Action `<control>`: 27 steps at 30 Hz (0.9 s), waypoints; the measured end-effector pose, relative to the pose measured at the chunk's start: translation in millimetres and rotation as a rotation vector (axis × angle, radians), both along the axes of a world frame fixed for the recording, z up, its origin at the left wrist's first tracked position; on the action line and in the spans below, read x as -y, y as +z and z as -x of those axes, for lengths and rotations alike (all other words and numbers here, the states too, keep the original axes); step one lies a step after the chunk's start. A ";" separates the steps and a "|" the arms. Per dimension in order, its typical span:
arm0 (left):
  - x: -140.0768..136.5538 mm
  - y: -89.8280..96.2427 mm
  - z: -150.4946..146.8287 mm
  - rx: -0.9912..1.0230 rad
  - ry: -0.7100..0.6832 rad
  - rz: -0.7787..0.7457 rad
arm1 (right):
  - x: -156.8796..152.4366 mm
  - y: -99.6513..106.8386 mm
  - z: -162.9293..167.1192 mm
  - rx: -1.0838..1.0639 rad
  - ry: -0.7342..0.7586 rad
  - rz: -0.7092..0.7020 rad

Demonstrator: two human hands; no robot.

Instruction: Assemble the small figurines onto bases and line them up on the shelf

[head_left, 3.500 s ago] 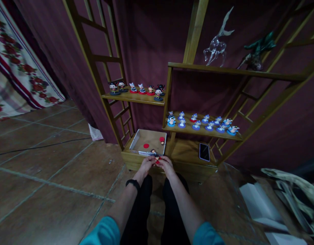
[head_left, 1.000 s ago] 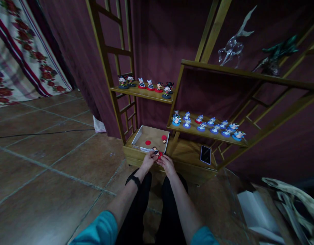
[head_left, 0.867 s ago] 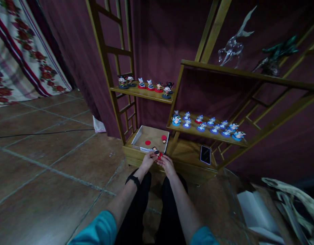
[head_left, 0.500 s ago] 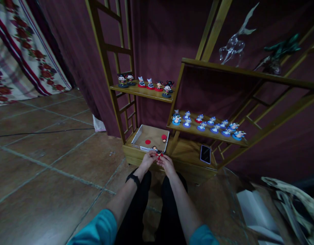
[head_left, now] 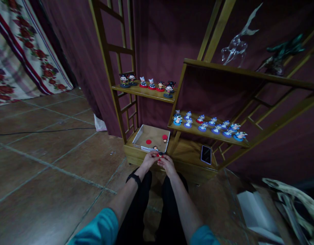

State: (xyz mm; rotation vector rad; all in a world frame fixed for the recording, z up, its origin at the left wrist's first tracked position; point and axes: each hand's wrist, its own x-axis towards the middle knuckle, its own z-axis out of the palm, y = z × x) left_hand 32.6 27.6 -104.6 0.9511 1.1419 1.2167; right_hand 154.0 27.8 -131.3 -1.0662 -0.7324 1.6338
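Between both hands is a small figurine (head_left: pixel 160 155) with black hair and a red body or base. My left hand (head_left: pixel 150 160) pinches its left side, and my right hand (head_left: pixel 167 163) grips it from the right. Both hands hover at the near edge of a shallow white cardboard box (head_left: pixel 138 136) on the lowest shelf. Inside the box lie a red disc (head_left: pixel 148 142), another red disc (head_left: pixel 165 136) with a small figurine part (head_left: pixel 165 140) against it, and a dark-haired figurine (head_left: pixel 155 148) by the near wall. My fingers partly cover the held figurine.
A phone (head_left: pixel 206 154) lies on the bottom shelf at right. Figurines stand on the upper left shelf (head_left: pixel 144 91) and the middle right shelf (head_left: pixel 210 132). A clear glass deer (head_left: pixel 235 49) stands on top. At lower right, a white box (head_left: pixel 256 211) sits on the floor.
The held figurine has turned slightly, showing more of the top of its dark hair. Both hands keep their grip, nearly in place; the whole view has shifted a little.
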 end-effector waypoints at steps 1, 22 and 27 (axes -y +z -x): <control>0.2 0.1 -0.2 -0.003 0.001 -0.002 | -0.4 -1.3 0.1 0.001 -0.003 -0.004; -0.2 -2.7 -3.1 0.059 -0.054 0.010 | 1.8 7.4 2.8 0.067 -0.073 -0.031; -2.0 -5.5 -1.4 0.067 -0.056 0.009 | 4.4 11.8 1.6 0.050 -0.070 -0.027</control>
